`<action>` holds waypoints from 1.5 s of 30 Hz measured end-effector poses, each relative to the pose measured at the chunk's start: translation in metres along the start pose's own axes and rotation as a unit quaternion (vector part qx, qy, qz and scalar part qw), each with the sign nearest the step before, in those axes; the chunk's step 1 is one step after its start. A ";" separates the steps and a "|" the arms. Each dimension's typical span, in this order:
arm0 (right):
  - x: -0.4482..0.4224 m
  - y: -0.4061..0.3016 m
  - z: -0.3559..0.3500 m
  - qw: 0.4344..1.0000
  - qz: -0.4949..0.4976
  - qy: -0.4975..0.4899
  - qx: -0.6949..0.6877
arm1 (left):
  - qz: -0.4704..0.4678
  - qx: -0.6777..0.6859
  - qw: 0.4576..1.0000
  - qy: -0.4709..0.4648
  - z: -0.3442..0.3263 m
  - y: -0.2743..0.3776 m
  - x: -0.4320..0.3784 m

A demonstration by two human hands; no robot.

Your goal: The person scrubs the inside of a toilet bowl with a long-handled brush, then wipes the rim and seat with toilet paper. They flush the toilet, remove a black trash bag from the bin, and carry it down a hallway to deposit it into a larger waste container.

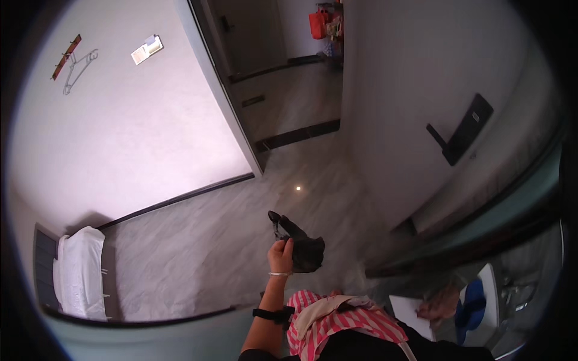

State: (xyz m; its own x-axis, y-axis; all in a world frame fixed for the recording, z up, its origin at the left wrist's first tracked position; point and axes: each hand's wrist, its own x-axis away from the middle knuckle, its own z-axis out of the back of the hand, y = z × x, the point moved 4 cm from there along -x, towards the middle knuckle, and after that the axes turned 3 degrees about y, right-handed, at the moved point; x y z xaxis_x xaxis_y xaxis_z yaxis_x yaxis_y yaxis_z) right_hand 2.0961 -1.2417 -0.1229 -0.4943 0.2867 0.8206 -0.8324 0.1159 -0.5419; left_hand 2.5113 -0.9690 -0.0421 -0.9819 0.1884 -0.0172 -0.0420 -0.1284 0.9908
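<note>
Out in front of me, above the floor, my left hand point(281, 258) grips a limp-looking black item point(308, 253), perhaps a plastic bag. Its loose ends stick out past my fingers; its exact kind I cannot tell. At the lower right, a dim, blurred hand shape point(439, 305) lies against a white flat panel point(410, 315). Whether it is my right hand, and whether it holds the panel, cannot be made out. A pink-and-white striped cloth point(311, 329) with a beige cloth point(323, 311) over it covers my front.
A doorway with a dark threshold point(298, 135) opens ahead, beside a white door point(406, 90) with a black handle point(467, 131). White bedding point(83, 270) is at the far left. A blue object point(472, 304) rests at right. Wall hooks hold a hanger point(79, 70).
</note>
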 end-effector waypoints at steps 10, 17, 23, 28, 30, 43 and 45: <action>-0.167 -0.180 -0.017 0.998 0.051 -0.019 -0.020 | -0.020 -0.037 0.999 -0.027 -0.092 -0.008 -0.226; -0.171 -0.171 0.032 0.973 -0.166 0.047 -0.156 | -0.002 -0.025 0.996 -0.082 -0.171 -0.007 -0.398; -0.225 -0.212 0.056 0.943 -0.250 0.061 -0.211 | -0.055 -0.018 0.994 -0.093 -0.253 -0.001 -0.527; -0.319 -0.278 0.118 0.962 -0.202 0.055 -0.178 | -0.062 -0.023 0.993 -0.096 -0.312 -0.010 -0.642; -0.364 -0.316 0.154 0.980 -0.098 0.041 -0.170 | -0.055 -0.055 0.992 -0.100 -0.326 -0.006 -0.668; -0.644 -0.962 0.245 0.926 0.365 0.098 0.008 | -0.189 0.037 0.939 -0.285 -0.533 0.050 -0.920; -0.676 -0.993 0.258 0.906 0.390 0.112 -0.120 | -0.187 0.078 0.912 -0.355 -0.573 0.073 -0.948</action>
State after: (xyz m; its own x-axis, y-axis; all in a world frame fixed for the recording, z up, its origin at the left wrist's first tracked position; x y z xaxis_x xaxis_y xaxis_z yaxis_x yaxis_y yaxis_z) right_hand 3.1921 -1.7958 -0.0931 -0.8236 0.5525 0.1280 -0.1597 -0.0095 -0.9871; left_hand 3.3335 -1.7154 -0.0300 -0.5342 0.7816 -0.3219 -0.2685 0.2042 0.9414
